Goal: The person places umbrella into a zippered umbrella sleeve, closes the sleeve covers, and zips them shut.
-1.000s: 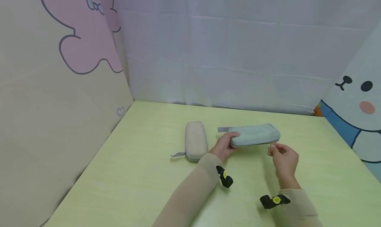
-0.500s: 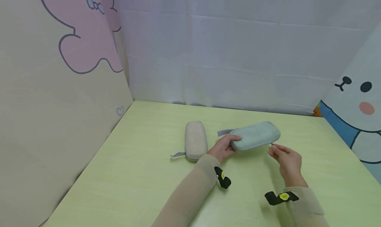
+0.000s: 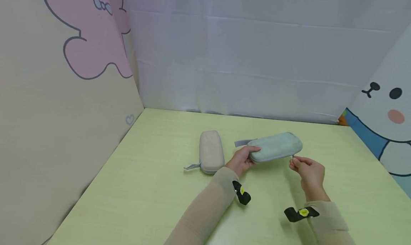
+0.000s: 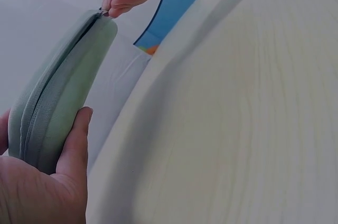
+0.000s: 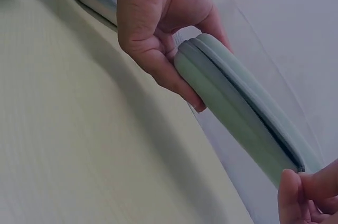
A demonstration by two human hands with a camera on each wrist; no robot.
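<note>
A pale green zippered pencil case (image 3: 277, 147) is held above the table, its left end in my left hand (image 3: 238, 160), thumb on the upper face. My right hand (image 3: 311, 173) pinches the small zipper pull (image 4: 104, 12) at the case's right end. Along the side facing me, a narrow dark gap shows between the zipper edges in both wrist views, widest toward the pull. What lies inside cannot be seen. A grey strap (image 3: 245, 143) sticks out beyond the left end. To the left, a beige pencil case (image 3: 212, 151) lies on the table near my left hand.
The light yellow-green table (image 3: 138, 188) reaches back to a pale curtain (image 3: 244, 59). Cartoon-printed panels stand at the left (image 3: 80, 113) and right (image 3: 382, 130). The beige case's grey strap (image 3: 192, 166) points left.
The green case has tilted a little, its left end now lower and its upper face more visible. My right hand has shifted slightly right and down, still pinching the pull.
</note>
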